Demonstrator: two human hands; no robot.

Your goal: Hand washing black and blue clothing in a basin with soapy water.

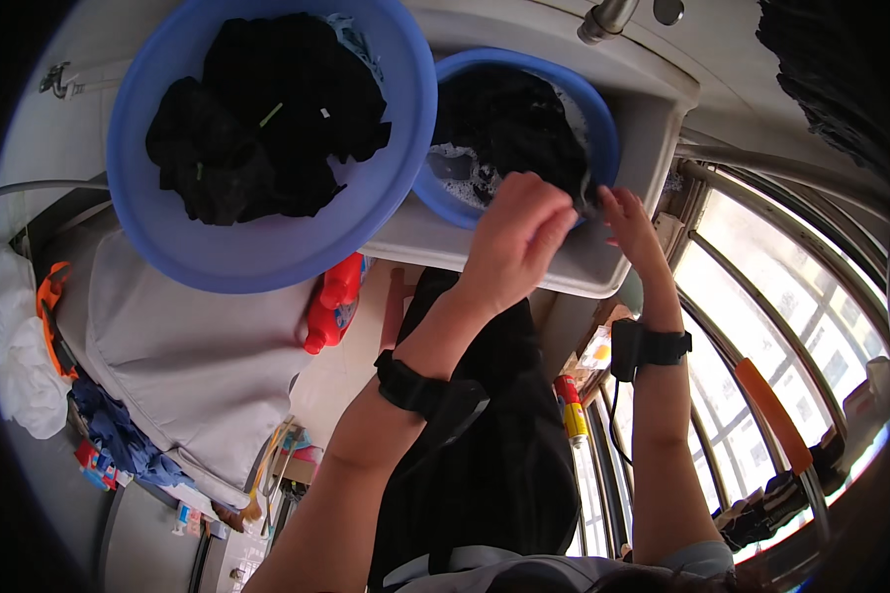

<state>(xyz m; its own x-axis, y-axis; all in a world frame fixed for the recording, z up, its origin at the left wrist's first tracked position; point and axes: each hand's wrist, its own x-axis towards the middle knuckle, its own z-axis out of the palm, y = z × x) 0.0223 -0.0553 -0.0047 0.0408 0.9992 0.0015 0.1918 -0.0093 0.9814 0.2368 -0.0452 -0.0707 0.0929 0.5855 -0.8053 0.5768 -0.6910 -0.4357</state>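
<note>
A wet black garment lies in soapy water inside the smaller blue basin. Over the front rim of this basin, my left hand is curled closed, with the garment's gathered edge at its thumb and fingers. My right hand is just to the right, its fingertips against the same raised bit of cloth; its grip is partly hidden. Suds float along the near side of the water. To the left, a larger blue basin holds a heap of black clothes and some light blue fabric at its back edge.
The small basin stands in a pale sink under a metal tap. A grey cover spreads below the large basin, beside red bottles. Barred windows run along the right, near a red and yellow spray can.
</note>
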